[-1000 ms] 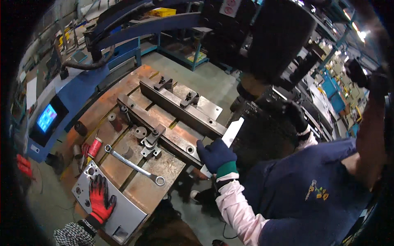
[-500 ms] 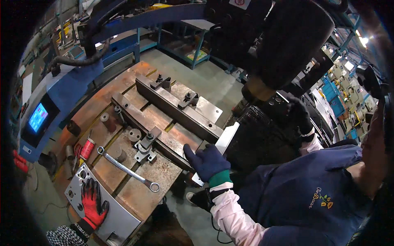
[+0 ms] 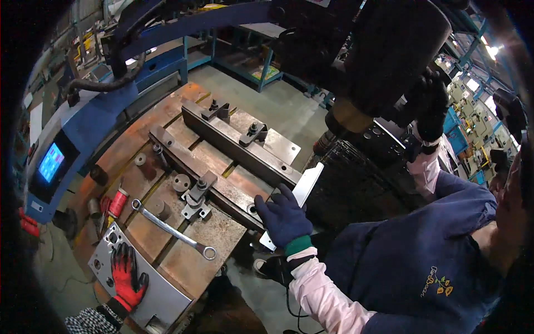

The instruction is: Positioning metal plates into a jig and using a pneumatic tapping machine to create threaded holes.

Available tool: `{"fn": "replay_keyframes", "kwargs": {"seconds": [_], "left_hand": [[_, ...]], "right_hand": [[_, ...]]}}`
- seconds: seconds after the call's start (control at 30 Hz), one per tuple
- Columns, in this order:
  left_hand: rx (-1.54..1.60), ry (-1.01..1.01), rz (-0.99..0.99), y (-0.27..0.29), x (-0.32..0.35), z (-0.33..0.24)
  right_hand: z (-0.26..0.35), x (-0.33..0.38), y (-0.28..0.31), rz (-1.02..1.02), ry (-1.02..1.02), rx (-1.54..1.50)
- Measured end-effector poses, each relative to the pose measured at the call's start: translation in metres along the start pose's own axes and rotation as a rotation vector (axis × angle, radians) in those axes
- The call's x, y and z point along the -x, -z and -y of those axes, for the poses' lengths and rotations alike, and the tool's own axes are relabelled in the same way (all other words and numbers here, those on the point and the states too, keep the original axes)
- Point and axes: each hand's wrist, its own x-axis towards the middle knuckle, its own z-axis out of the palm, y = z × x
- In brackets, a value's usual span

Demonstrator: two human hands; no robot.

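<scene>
Co-worker's far hand (image 3: 433, 119) raised since both earlier pictures, now up beside machine head (image 3: 392, 50); pink sleeve (image 3: 425, 170) lifted with it, more of it showing. Near hand (image 3: 283, 220): fingers shifted on strip (image 3: 307, 185) in last half second; hole (image 3: 251, 209) in bar (image 3: 222, 192), covered then, visible again beside it. Screen (image 3: 51, 162) further left in view than in first picture.
</scene>
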Motion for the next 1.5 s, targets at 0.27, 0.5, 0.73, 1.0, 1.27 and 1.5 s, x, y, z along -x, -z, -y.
{"fn": "replay_keyframes", "kwargs": {"seconds": [0.27, 0.5, 0.73, 1.0, 1.27, 1.5], "left_hand": [[0.055, -0.037, -0.007, 0.003, 0.008, 0.005], [0.001, -0.034, -0.093, 0.003, 0.024, 0.011], [-0.005, -0.085, -0.105, -0.015, 0.019, 0.02], [0.005, -0.077, -0.119, -0.03, 0.009, 0.024], [0.0, -0.099, -0.128, -0.023, 0.006, 0.024], [-0.025, -0.073, -0.133, -0.024, 0.021, 0.024]], "right_hand": [[0.004, 0.018, 0.011, 0.012, 0.023, 0.032], [0.179, 0.199, 0.02, -0.032, -0.373, -0.707], [0.196, 0.109, -0.009, -0.042, -0.576, -0.68], [0.177, 0.056, -0.045, 0.307, -0.85, -0.689], [0.171, 0.057, -0.052, 0.025, -0.779, -0.654], [0.162, 0.041, -0.02, 0.166, -0.855, -0.648]]}}
